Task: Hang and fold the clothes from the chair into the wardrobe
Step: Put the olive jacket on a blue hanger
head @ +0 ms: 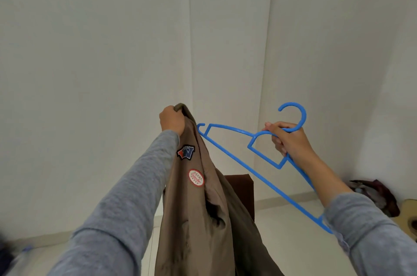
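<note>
Both grey-sleeved arms reach forward and up. The left hand (172,120) has its grip curled round the collar of a soft tan cloth jacket (203,219) with two sewn patches, which hangs toward 6 o'clock. At its 3 o'clock, the right hand (287,139) has its grip closed round the neck of a thin blue plastic hanger (228,129), tilted.

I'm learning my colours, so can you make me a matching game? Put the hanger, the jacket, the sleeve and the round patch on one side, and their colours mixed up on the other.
Things
1. hanger
2. jacket
3. sleeve
4. round patch

Colours
A. grey
B. red and white
C. blue
D. light brown

Right pairs: 1-C, 2-D, 3-A, 4-B.
</note>
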`<state>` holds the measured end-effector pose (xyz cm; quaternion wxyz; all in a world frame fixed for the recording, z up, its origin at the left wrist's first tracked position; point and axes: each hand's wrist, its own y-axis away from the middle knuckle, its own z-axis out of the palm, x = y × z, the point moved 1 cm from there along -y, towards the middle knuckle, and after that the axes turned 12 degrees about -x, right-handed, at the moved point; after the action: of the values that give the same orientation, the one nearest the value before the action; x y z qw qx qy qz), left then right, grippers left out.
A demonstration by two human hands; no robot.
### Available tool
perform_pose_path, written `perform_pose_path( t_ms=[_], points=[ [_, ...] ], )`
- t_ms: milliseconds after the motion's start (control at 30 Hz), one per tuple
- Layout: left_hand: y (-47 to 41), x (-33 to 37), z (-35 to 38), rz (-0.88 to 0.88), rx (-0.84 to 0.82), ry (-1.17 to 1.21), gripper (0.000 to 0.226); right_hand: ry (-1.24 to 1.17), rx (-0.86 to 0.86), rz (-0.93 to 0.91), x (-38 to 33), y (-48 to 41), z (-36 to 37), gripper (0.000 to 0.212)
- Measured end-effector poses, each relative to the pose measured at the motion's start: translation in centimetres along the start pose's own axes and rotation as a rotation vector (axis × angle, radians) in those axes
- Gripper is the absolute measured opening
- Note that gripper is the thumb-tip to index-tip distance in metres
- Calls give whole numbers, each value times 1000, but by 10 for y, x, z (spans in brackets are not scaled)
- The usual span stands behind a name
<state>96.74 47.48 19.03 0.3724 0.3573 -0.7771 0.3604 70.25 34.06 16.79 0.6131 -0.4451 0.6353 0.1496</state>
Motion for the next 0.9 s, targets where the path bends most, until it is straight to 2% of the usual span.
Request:
perform_pose_path(
  t_ms=[167,267,400,567,700,800,900],
  points=[
    [-1,-1,-2,19,17,3,24,-81,-62,30,11,6,-9,28],
    [-3,-5,-7,5,41,-18,22,-24,-115,79,12,10,-12,30],
    [-5,-1,-4,16,23,-32,35,40,-178,120,13,11,5,34],
    [-2,9,-4,133,-17,-127,37,227,-151,179,10,6,28,34],
    [8,14,-7,231,-43,-289,21,446,-149,212,12,-3,39,30],
    [22,27,-1,363,-116,-423,22,458,-126,186,20,-7,54,32],
    [42,45,9,466,-256,-428,24,347,-8,77,31,-5,76,32]
  ],
)
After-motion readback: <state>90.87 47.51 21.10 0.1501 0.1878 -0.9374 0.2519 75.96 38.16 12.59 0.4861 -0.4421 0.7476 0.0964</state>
